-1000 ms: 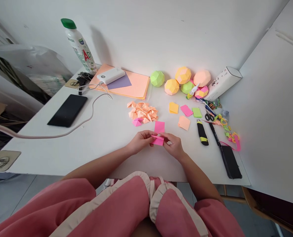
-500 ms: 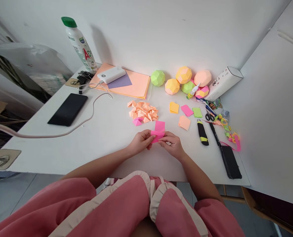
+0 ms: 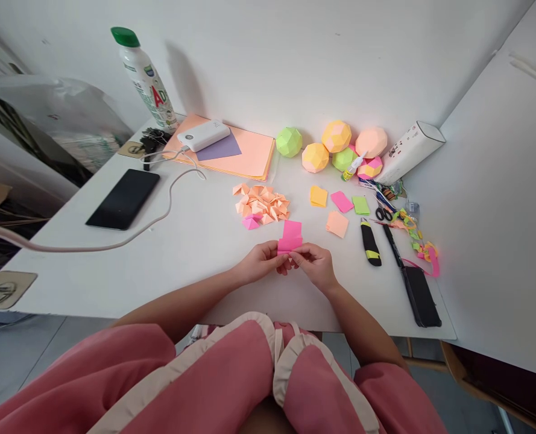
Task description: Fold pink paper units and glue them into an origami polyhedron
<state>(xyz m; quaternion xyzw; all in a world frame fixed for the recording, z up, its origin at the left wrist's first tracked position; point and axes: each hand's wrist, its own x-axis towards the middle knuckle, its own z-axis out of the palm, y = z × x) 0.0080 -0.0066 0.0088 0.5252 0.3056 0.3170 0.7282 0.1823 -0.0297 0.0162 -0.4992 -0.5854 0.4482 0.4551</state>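
A small pink paper square [image 3: 289,244] is pinched between both my hands, its near edge folded over under the thumbs. My left hand [image 3: 262,261] grips its left side with thumb and fingers closed. From the right, my right hand [image 3: 316,265] pinches the near edge, its thumb almost meeting the left one. Just beyond lies another pink paper piece [image 3: 292,228], partly covered by the held one. Farther left is a heap of folded peach paper pieces [image 3: 268,204] with a folded pink piece [image 3: 251,221] at its near edge.
Small stacks of orange [image 3: 318,196], pink [image 3: 342,202], green [image 3: 360,205] and peach paper [image 3: 337,223] lie right of the heap. Several paper balls [image 3: 289,142] line the wall. A utility knife [image 3: 371,244], scissors [image 3: 383,213] and a black case [image 3: 422,296] lie right; a phone [image 3: 123,199] lies left.
My thumbs have come together at the near edge of the pink paper, which now shows a fold there. My right hand has shifted slightly, while the table items stay in place.
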